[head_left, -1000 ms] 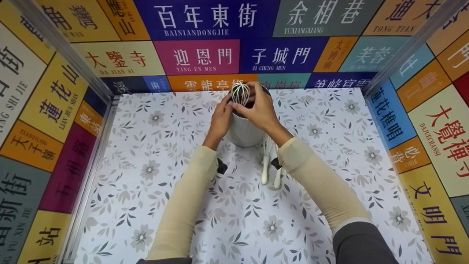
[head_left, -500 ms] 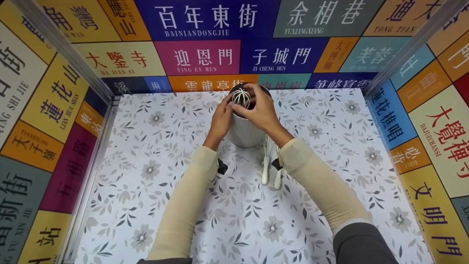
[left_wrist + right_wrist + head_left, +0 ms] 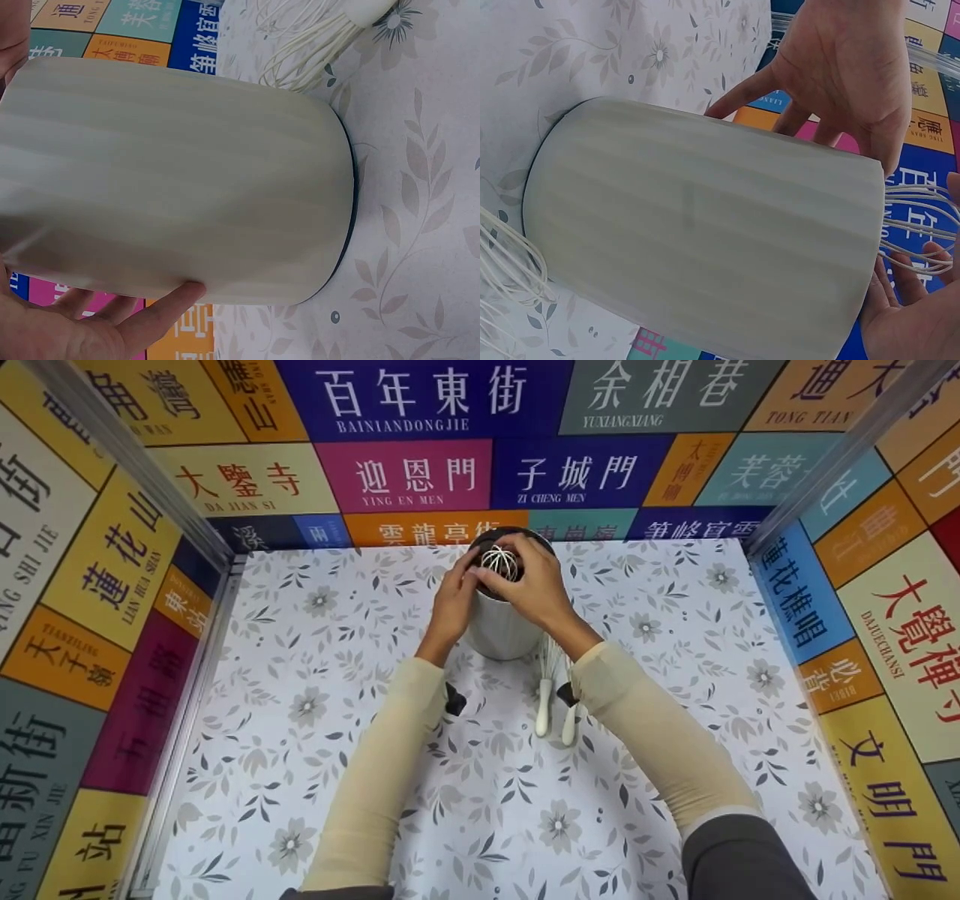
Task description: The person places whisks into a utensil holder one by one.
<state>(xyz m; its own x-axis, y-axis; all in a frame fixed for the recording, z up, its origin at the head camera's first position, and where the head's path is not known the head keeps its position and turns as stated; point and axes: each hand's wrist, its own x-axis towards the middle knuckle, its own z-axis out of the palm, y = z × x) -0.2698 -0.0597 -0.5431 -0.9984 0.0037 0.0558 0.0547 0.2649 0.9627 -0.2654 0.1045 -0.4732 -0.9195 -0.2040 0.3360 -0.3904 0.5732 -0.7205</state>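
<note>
A pale ribbed utensil holder point(image 3: 501, 634) with a dark inside stands upright at the back of the table. The wire head of a whisk point(image 3: 501, 561) sticks out of its mouth. My left hand point(image 3: 452, 600) grips the holder at its left side, thumb at the rim and fingers along the wall point(image 3: 172, 180). My right hand point(image 3: 536, 585) curls around the whisk's wires over the opening, as the right wrist view also shows beside the wires point(image 3: 915, 217). The whisk's handle is hidden inside the holder.
Right of the holder, one whisk point(image 3: 543, 705) lies on the floral tablecloth point(image 3: 337, 780), its wires toward the holder's base. Beside it a second white handle point(image 3: 569, 726) shows, partly under my right sleeve. Sign-printed panels point(image 3: 420, 472) wall in the back and both sides.
The whisk's wire head has sunk lower into the holder and shifted slightly right, between the fingers. Both hands have stayed almost in place; the whisks on the table have not moved.
</note>
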